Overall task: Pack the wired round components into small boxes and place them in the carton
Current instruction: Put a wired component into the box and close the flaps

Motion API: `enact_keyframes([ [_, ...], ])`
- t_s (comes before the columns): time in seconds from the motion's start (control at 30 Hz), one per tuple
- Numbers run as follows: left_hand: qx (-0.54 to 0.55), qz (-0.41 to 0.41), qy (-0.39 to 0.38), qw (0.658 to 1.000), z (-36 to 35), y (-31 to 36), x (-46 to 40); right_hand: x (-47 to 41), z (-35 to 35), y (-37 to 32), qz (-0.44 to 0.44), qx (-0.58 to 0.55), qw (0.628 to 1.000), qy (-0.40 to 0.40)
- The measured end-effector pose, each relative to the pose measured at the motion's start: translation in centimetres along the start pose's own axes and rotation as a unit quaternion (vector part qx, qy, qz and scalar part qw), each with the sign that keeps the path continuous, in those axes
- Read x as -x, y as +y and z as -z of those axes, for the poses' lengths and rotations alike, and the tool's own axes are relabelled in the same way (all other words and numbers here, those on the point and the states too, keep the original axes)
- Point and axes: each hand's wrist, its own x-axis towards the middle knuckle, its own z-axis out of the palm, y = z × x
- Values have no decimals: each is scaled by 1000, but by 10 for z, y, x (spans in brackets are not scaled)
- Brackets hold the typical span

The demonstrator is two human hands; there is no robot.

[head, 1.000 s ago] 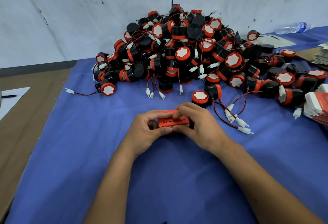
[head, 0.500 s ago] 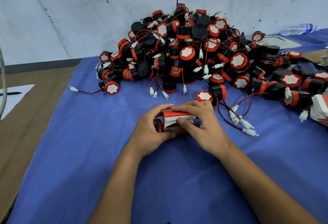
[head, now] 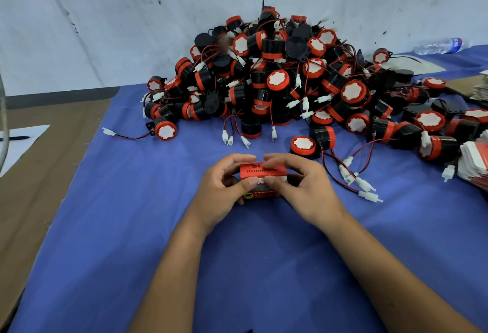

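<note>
We've got both hands on the small red box (head: 262, 174) at the middle of the blue-covered counter (head: 132, 227): left hand (head: 224, 187) in a curled grip on its left end, right hand (head: 301, 187) pinching the top flap. The pile of wired round components (head: 277, 82) sits just behind.

a blue cloth (head: 126, 227) covers most of the desk (head: 52, 153), whose bare brown surface shows along the left of the frame. at the left edge a white sheet of paper (head: 19, 140) lies on the brown surface with a black pen (head: 14, 138) on it. a clear plastic bottle (head: 441, 45) lies on its side at the upper right, against the scuffed white wall (head: 105, 16).
</note>
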Motion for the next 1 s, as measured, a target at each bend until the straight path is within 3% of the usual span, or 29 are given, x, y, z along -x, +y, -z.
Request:
enact_keyframes([
  [0.07,-3,4,0,1000,0,-1,-1,-1,2,2,-29,-57,998,17],
  [0.17,-20,-5,19,1000,-2,-3,-2,-3,5,4,-21,-41,999,2],
  [0.33,-145,-103,100,979,-4,-6,-4,-3,8,3,-16,-26,999,-17],
  [0.63,-147,-132,110,974,-4,-2,-2,1,6,5,14,25,999,-18],
  [0.73,-147,-140,117,972,-4,-1,1,3,4,2,91,138,986,12],
  [0.83,-150,-136,90,975,1,-1,2,5,-1,0,204,243,947,55],
  [1.0,-190,-145,76,968,2,-2,4,11,-2,0,206,249,946,36],
])
